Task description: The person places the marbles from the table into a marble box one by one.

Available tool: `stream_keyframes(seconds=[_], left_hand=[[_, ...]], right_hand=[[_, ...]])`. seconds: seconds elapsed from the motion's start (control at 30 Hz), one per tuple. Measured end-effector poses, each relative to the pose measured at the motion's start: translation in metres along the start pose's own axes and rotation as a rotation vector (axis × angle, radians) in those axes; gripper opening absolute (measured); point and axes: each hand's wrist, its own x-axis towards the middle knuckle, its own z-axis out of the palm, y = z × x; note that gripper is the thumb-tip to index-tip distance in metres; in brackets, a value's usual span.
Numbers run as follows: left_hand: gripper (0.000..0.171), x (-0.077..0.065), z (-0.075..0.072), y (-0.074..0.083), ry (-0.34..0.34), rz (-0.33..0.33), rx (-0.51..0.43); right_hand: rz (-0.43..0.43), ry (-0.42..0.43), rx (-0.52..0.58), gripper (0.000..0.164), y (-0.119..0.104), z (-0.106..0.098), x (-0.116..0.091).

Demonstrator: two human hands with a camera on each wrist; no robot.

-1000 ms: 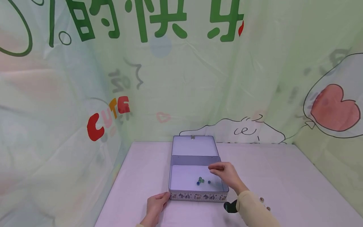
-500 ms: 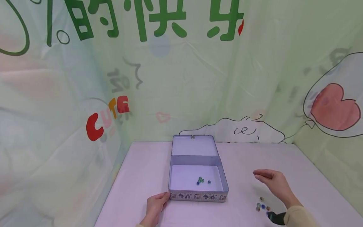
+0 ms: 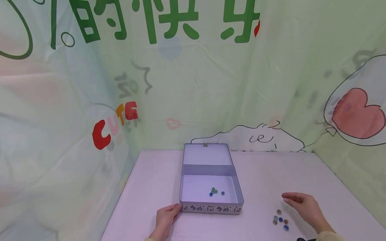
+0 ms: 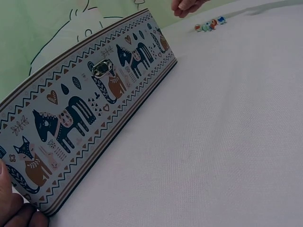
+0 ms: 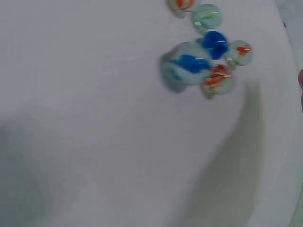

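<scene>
An open tin box (image 3: pixel 211 208) with folk-style animal prints stands on the table, its lid (image 3: pixel 208 154) tipped back behind it. Inside lie several glass marbles, a green cluster (image 3: pixel 214 191) with a blue marble (image 3: pixel 222 193) to its right. At the box's front left corner my left hand (image 3: pixel 165 219) holds on, thumb and fingers against the metal; the left wrist view shows its curled fingers (image 4: pixel 21 216) there. Over the table at right, my right hand (image 3: pixel 306 207) hovers with fingers extended and nothing visible in them. Loose marbles (image 3: pixel 280 220), blue, green and reddish, lie just left of and below it.
The white tablecloth (image 3: pixel 256 177) runs back to a printed curtain (image 3: pixel 211 100) that hangs behind and along both sides. In the right wrist view, one clear and blue marble (image 5: pixel 187 64) looks larger than those around it.
My right hand has left the space over the box, swung right, then lowered toward the loose marbles, which its arm partly covered before. My left hand has stayed at the box corner.
</scene>
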Motion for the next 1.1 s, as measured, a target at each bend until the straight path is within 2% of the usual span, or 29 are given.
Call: stream_keyframes(seconds=[0.2,0.53,0.67,0.9,1.1], left_hand=[[0.025,-0.002,0.001,0.001,0.004,0.008,0.005],[0.027,-0.002,0.002,0.002,0.006,-0.005,0.024],[0.027,-0.001,0.002,0.001,0.009,-0.005,0.026],[0.027,-0.001,0.001,0.001,0.014,-0.003,0.012],[0.028,-0.003,0.001,0.003,0.004,-0.003,0.010]], right_hand=[[0.018,-0.006,-0.035,0.028,0.012,0.017,0.001],[0.110,-0.051,-0.014,0.028,0.008,0.034,-0.006],[0.100,-0.064,-0.014,0.028,0.005,0.034,-0.010],[0.045,-0.112,-0.113,0.023,0.000,0.032,-0.012],[0.030,-0.145,-0.142,0.019,-0.002,0.031,-0.012]])
